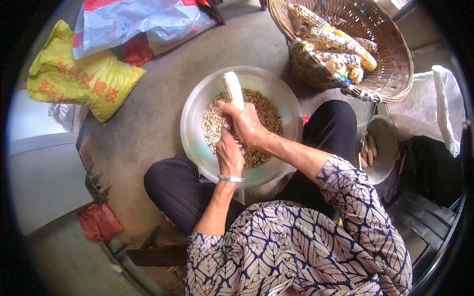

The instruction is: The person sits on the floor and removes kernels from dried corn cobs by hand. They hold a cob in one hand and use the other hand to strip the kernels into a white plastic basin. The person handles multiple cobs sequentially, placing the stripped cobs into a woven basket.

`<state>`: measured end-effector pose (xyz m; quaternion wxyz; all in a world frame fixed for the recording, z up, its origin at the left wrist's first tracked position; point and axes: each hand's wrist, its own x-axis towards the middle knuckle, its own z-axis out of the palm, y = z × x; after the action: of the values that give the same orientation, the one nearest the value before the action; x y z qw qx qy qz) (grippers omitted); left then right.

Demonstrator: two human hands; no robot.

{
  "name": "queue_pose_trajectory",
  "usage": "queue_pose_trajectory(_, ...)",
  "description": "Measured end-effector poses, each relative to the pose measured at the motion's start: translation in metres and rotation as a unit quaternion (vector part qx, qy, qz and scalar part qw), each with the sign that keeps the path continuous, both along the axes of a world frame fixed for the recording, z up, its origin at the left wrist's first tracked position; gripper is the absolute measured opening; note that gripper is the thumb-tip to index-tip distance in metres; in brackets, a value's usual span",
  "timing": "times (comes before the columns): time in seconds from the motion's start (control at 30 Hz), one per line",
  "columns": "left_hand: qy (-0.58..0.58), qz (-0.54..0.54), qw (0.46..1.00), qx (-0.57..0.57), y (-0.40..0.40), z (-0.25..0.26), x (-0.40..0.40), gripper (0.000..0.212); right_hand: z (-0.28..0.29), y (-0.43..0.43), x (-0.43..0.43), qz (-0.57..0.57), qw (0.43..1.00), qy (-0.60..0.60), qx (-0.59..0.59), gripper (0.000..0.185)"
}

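Note:
A pale, stripped corn cob (233,88) stands up out of my right hand (249,124), which is shut around its lower part. Just below it, my left hand (230,153) wears a silver bracelet and is closed on a corn ear (238,142). Only a little of that ear's dark and light kernels shows between the hands; the rest is hidden. Both hands are over a wide metal basin (190,148) between my knees. Loose corn kernels (264,107), yellowish, white and dark, cover its bottom.
A wicker basket (398,74) at the upper right holds several multicoloured corn ears (333,37). Beside my right knee stands a bucket (387,148) with stripped cobs (369,148), near a white woven sack (422,96). A yellow sack (81,76) and a white sack (137,26) lie upper left.

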<state>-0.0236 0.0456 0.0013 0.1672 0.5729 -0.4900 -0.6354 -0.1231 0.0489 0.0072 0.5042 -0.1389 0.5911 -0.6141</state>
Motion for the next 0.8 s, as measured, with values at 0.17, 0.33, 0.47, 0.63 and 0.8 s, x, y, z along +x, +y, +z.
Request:
queue_pose_trajectory(0.17,-0.143,-0.142,0.918,-0.343,0.013,-0.006,0.004,0.054,-0.012,-0.011,-0.001,-0.129,0.962,-0.231,0.069,0.035)
queue_pose_trajectory(0.33,0.034,-0.077,0.984,-0.157,-0.002,-0.006,0.007,0.047,-0.009,-0.013,-0.022,0.069,0.959,-0.274,0.004,0.033)
queue_pose_trajectory(0.47,0.192,-0.028,0.963,0.187,-0.021,0.003,0.02,0.044,-0.002,-0.007,-0.013,0.103,0.986,-0.121,-0.049,0.033)
queue_pose_trajectory(0.63,-0.08,-0.05,0.995,0.031,-0.006,-0.011,0.009,0.051,-0.014,-0.004,0.006,-0.067,0.983,-0.165,0.03,0.035)
queue_pose_trajectory(0.8,-0.126,-0.153,0.926,-0.32,0.009,-0.012,0.007,0.056,-0.004,-0.01,-0.004,-0.127,0.952,-0.274,0.053,0.027)
